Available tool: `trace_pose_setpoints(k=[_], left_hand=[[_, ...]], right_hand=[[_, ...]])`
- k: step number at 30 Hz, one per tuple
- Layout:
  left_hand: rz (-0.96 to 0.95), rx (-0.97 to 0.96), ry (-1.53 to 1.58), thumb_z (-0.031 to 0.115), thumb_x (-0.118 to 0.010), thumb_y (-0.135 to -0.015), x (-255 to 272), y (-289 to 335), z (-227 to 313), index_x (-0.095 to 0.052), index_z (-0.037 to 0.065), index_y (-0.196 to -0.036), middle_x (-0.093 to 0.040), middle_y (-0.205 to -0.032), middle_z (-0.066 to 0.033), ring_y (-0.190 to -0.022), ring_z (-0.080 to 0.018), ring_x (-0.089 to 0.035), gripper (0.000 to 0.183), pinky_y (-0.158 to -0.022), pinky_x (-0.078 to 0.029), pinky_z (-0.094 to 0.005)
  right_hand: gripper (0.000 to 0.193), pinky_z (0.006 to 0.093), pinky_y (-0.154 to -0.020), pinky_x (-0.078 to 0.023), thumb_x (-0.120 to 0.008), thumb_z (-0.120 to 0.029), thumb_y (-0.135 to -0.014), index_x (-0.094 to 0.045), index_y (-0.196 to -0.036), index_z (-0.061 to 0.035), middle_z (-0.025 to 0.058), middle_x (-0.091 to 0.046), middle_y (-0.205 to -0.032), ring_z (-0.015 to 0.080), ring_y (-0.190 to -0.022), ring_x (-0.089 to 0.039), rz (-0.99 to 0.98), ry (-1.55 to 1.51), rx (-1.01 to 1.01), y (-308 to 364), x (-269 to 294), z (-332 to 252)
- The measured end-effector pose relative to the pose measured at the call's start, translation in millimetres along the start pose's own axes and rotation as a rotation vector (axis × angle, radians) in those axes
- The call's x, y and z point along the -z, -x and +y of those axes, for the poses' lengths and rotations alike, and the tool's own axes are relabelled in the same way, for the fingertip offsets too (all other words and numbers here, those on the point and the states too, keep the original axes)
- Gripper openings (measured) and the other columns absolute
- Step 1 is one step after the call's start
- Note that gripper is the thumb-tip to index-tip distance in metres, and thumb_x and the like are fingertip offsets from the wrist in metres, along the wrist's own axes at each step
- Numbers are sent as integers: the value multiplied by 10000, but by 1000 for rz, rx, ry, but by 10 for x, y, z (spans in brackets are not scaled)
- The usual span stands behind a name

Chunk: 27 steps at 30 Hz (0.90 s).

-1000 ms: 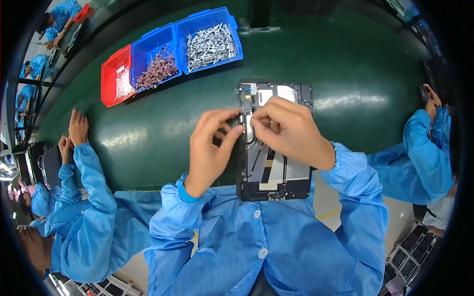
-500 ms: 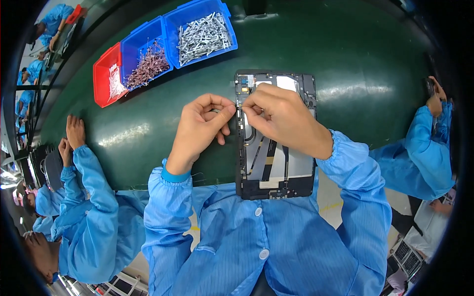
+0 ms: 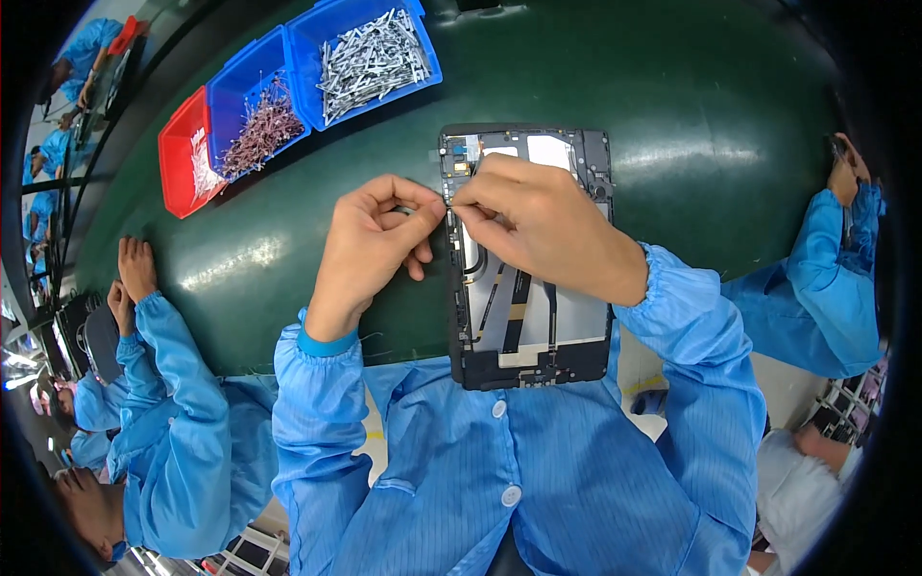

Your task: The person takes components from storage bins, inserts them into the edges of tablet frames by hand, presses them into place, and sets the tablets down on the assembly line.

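Note:
An opened tablet (image 3: 571,317) lies near the table's front edge, its inner side facing up with black flat cables (image 3: 518,312) and silver plates showing. My left hand (image 3: 375,245) is at its upper left edge, thumb and forefinger pinched together, the other fingers curled. Just beside those fingertips, my right hand (image 3: 552,216) reaches over the tablet with thumb and forefinger also pinched at the same edge. Whatever small piece is between the fingertips of either hand is too small to make out. The right hand covers part of the tablet's upper inside.
On the green table (image 3: 691,96), a red bin (image 3: 173,163) of small white pieces adjoins a blue bin (image 3: 223,96) of pinkish wired parts and another blue bin (image 3: 305,58) of silvery strips. Co-workers in blue sit left (image 3: 182,422) and right (image 3: 816,298).
The view has shifted slightly, so the bins and tablet appear farther left. Both hands stay pinched at the tablet's upper left edge, with only slight finger movement.

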<state>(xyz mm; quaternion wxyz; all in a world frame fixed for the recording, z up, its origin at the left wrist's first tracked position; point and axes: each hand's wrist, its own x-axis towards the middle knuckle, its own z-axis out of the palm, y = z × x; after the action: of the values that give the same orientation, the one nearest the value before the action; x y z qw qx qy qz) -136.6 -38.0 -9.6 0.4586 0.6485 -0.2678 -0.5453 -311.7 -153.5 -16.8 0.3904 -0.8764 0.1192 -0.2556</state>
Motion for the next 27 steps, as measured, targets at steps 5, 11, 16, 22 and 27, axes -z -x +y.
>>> trace_pose_setpoints(k=[5, 11, 16, 22, 27], left_hand=[[5, 63, 6, 30, -681, -888, -14, -21, 70, -631, -42, -943, -663, -850, -88, -597, -93, -632, 104, -468, -512, -218], [50, 67, -19, 57, -665, -898, -85, -8, 106, -633, -12, -908, -648, -764, -53, -587, -106, -627, 77, -477, -512, -227], [15, 67, -26, 39, -678, -895, -28, -14, 75, -624, -46, -953, -665, -884, -104, -640, -115, -663, 116, -497, -532, -223], [-19, 33, -20, 73, -690, -915, -4, -14, 28, -622, -39, -959, -669, -881, -99, -650, -112, -670, 138, -503, -532, -219], [8, 2, -10, 42, -679, -902, -44, -10, 0, -611, -35, -949, -668, -878, -97, -646, -115, -675, 113, -492, -531, -220]], right_hand=[[94, 402, -605, -518, -666, -59, -832, -601, -843, 7, 136, -572, -805, 333, -692, -624, -13, -29, -11, 5, -1, 5], [95, 413, -608, -515, -659, -58, -829, -597, -848, 12, 150, -571, -812, 344, -697, -623, -29, -52, -53, 9, 8, -3], [101, 314, -554, -502, -686, -16, -834, -646, -921, 17, 97, -584, -790, 204, -640, -618, -34, -28, -41, 14, 16, 6], [104, 307, -553, -518, -691, -15, -826, -648, -916, 15, 94, -586, -792, 204, -641, -626, -20, -24, -39, 32, 8, 18], [96, 351, -570, -517, -684, -30, -810, -621, -874, 4, 110, -575, -790, 258, -661, -624, -8, -37, -47, 41, -3, 2]])
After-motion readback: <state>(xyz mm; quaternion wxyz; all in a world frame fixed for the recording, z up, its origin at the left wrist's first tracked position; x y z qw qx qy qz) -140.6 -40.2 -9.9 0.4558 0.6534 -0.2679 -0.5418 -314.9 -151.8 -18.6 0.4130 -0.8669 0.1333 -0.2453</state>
